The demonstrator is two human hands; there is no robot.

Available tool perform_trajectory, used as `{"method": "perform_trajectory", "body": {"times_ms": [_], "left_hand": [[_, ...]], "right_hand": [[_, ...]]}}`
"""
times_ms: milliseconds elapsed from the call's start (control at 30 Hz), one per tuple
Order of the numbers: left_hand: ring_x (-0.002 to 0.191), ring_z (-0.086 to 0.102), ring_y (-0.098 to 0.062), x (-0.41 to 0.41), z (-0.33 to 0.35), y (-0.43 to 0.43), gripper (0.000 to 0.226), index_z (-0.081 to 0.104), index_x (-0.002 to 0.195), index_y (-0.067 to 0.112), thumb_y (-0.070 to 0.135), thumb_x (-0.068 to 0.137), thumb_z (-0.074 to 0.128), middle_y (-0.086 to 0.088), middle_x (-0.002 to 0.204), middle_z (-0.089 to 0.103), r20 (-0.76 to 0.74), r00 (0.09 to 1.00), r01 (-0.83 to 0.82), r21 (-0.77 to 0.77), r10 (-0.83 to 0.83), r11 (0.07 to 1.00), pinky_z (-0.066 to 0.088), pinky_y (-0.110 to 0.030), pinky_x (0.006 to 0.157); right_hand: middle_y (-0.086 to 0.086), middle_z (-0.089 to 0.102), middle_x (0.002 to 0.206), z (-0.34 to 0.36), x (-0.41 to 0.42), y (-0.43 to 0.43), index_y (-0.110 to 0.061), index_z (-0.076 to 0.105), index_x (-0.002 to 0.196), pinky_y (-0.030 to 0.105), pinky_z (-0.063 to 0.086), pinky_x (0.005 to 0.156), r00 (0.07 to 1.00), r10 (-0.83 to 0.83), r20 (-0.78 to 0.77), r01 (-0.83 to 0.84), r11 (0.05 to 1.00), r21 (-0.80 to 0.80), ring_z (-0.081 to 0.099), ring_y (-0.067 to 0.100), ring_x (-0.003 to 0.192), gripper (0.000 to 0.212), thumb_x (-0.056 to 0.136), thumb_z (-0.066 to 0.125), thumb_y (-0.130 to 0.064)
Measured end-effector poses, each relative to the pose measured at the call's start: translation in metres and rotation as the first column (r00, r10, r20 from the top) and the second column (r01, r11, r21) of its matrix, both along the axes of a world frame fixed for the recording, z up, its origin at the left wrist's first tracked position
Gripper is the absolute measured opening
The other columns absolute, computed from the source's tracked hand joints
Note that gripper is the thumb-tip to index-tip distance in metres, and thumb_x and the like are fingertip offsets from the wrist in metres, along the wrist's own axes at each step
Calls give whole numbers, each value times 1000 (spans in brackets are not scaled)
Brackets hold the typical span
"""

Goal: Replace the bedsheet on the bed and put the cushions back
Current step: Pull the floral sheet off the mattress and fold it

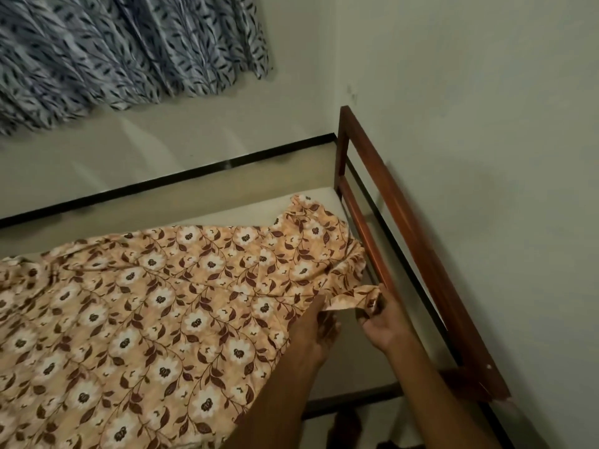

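Note:
An orange floral bedsheet (155, 299) lies loosely spread over the pale mattress (246, 213), rumpled towards the headboard end. A strip of bare mattress shows along the far side and at the near right corner. My right hand (381, 322) pinches a corner of the sheet close to the wooden headboard rail (385, 196). My left hand (316, 332) rests on the sheet's edge just left of that corner, fingers flat against the cloth. No cushions are in view.
The bed stands in a room corner, with cream walls (486, 124) behind the headboard and along the far side. A blue leaf-patterned curtain (123, 50) hangs above the far side. A dark bed frame edge (353, 398) runs along the near corner.

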State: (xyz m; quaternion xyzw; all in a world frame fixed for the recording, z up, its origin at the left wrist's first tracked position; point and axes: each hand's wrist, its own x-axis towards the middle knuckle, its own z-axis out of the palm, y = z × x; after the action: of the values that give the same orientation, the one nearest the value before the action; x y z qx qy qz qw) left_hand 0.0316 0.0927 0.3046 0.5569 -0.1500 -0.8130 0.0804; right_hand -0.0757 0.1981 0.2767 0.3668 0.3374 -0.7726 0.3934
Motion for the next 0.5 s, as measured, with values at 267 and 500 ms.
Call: {"method": "perform_trajectory", "body": {"times_ms": [267, 500], "left_hand": [[90, 75, -32, -13, 48, -31, 40, 66, 117, -13, -3, 82, 82, -27, 110, 74, -66, 998, -34, -257, 17, 966, 62, -36, 67], [65, 68, -21, -20, 79, -55, 31, 57, 85, 6, 1, 78, 87, -11, 79, 69, -22, 999, 23, -464, -38, 885, 62, -37, 67]], "right_hand": [[10, 67, 103, 25, 26, -23, -11, 66, 126, 29, 48, 67, 996, 80, -38, -80, 997, -6, 60, 19, 76, 50, 96, 63, -51], [21, 71, 125, 62, 91, -68, -11, 70, 127, 48, 52, 102, 980, 131, -146, -151, 980, -131, 66, 38, 121, 79, 87, 54, -77]]}}
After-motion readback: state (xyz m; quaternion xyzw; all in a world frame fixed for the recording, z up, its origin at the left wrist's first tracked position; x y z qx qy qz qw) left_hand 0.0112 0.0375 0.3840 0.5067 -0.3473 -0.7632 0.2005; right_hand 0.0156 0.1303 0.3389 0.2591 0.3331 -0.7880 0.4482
